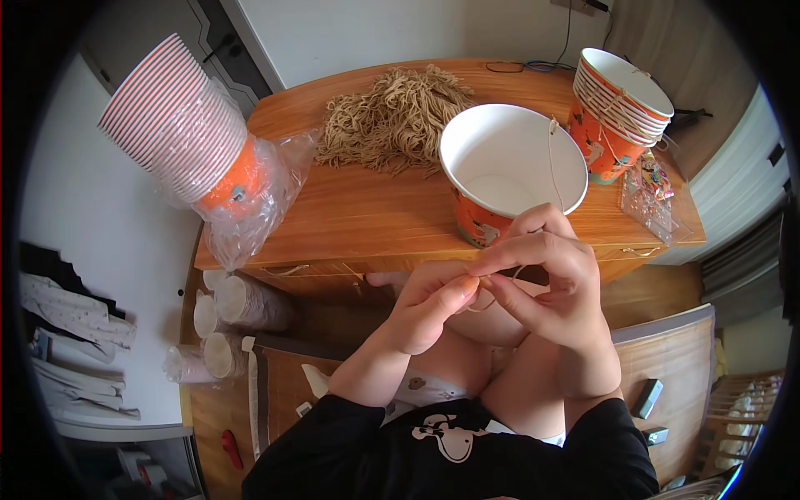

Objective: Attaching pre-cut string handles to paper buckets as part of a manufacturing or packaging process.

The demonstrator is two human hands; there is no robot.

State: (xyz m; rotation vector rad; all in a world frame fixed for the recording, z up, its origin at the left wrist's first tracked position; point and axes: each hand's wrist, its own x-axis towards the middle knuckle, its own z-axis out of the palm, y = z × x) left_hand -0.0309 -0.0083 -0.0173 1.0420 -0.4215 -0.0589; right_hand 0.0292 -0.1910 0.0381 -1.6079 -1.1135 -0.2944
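An orange paper bucket (479, 223) with a white inside stands at the front edge of the wooden table. A thin tan cord (552, 158) passes through its rim and hangs down the inner wall. Just in front of the bucket, my left hand (429, 307) and my right hand (554, 279) meet, fingertips pinched together. Both hold the cord, part of which loops below the fingers. My fingers mostly cover the bit of cord between them, so whether it is knotted cannot be seen.
On the table (358, 212) lies a heap of tan cords (392, 117). Stacked buckets with cords (617, 117) stand at the right, beside a plastic bag (646, 204). Bagged nested buckets (179, 125) lean at the left edge. Wrapped white stacks (250, 304) are on the floor.
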